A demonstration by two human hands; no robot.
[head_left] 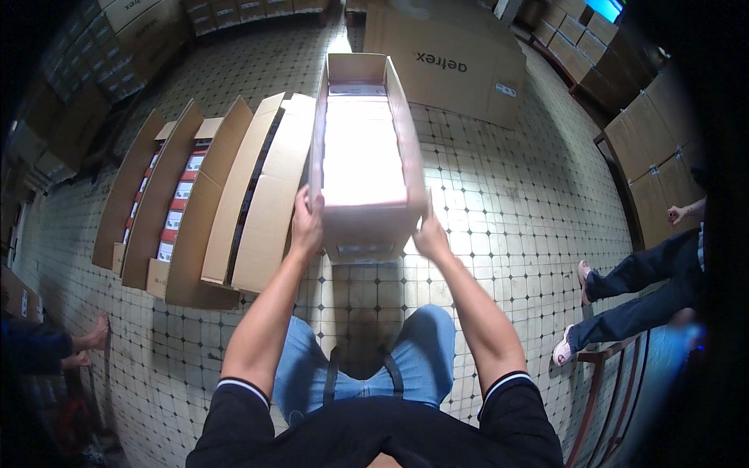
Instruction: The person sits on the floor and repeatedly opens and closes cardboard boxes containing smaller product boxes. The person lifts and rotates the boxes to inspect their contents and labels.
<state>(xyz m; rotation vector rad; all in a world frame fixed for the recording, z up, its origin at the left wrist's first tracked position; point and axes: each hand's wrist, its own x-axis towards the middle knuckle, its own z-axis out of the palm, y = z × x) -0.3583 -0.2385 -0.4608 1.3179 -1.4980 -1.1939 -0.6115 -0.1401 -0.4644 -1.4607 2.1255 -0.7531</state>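
Observation:
A long, open cardboard carton (365, 228) stands in front of me, its top flaps up. White contents (360, 148) fill it and look washed out by glare, so their detail is lost. My left hand (308, 224) grips the carton's near left side. At the near right corner, my right hand (431, 236) holds the other side, slightly blurred, its fingertips partly hidden. Directly left of the carton is a row of similar cartons. The nearest one has flaps (269, 203) folded mostly over; another, farther left, stands open and shows red and white boxes (177, 208).
A big flat-sided carton (445, 66) stands beyond on the tiled floor (515, 226). Stacked cartons line the left (144, 43) and right (647, 171). A person in dark jeans (640, 304) is at right, near a red metal frame (612, 390). Another person's bare feet (94, 335) show at left.

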